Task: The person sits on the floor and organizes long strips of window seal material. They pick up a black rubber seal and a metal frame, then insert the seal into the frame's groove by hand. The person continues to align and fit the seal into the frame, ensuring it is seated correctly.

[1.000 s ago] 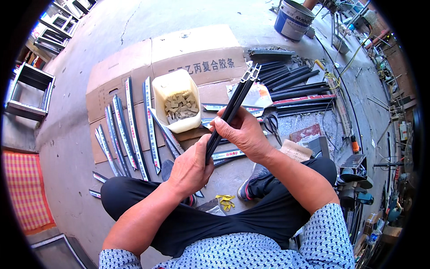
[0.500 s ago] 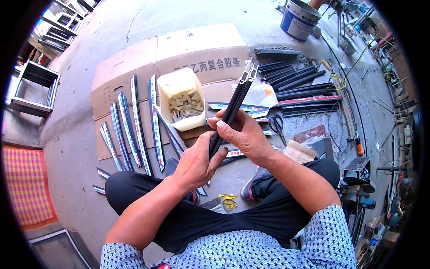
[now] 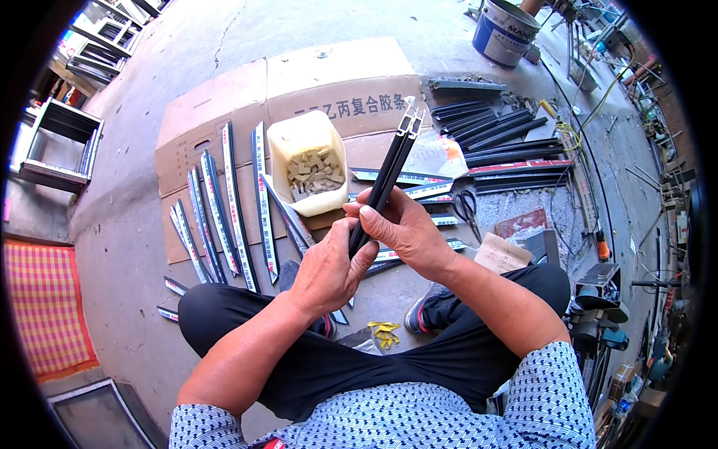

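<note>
Both of my hands are closed around a pair of black profile bars [image 3: 391,168], which lie side by side and slant away to the upper right. Their far ends show bare silvery metal with open channels. My left hand [image 3: 327,268] grips them near the lower end, thumb along the side. Just above it, my right hand [image 3: 410,230] wraps them with its thumb on top; the lower tips are hidden by the fingers. Beyond my hands stands a cream plastic tub [image 3: 301,129] holding many small pale blocks [image 3: 313,169].
Film-covered strips [image 3: 236,209] lie left of the tub on flattened cardboard [image 3: 340,63]. To the right are black-handled scissors [image 3: 467,208], stacked dark profiles [image 3: 490,132] and a cardboard scrap [image 3: 501,254]. Yellow strips [image 3: 384,334] lie between my feet. A bucket [image 3: 502,37] stands far right.
The bars' far ends have swung slightly left, so they slant a little less. Both hands keep their hold. The view has shifted slightly.
</note>
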Action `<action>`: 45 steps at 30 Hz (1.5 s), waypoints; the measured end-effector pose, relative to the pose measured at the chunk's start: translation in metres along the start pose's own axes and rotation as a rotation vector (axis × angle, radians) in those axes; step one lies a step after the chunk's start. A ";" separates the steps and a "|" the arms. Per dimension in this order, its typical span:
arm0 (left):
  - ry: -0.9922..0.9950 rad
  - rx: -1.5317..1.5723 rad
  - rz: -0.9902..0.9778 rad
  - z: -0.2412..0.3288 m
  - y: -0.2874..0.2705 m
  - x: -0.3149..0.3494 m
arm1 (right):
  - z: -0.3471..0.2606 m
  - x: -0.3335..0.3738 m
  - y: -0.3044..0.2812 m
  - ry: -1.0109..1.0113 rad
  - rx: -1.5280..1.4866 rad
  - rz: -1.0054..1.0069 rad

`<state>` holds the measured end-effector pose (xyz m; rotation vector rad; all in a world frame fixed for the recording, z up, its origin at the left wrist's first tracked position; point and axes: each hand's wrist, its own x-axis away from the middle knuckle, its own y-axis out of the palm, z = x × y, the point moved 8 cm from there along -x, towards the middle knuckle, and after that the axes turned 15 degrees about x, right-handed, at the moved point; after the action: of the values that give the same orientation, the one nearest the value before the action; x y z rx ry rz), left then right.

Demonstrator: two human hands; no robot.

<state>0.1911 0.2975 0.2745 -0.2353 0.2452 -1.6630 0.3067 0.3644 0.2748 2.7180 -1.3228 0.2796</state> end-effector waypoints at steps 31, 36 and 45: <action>0.473 -0.668 0.253 0.037 -0.046 -0.013 | -0.007 -0.007 -0.042 -0.176 1.547 -0.074; 0.319 -0.337 0.393 0.026 -0.057 -0.011 | 0.008 -0.013 -0.040 -0.091 1.206 0.016; -0.080 0.741 0.435 -0.032 -0.064 -0.024 | 0.020 -0.015 0.036 -0.029 0.696 -0.105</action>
<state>0.1231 0.3288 0.2630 0.2953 -0.3635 -1.2094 0.2716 0.3502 0.2531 3.3359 -1.2562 0.8307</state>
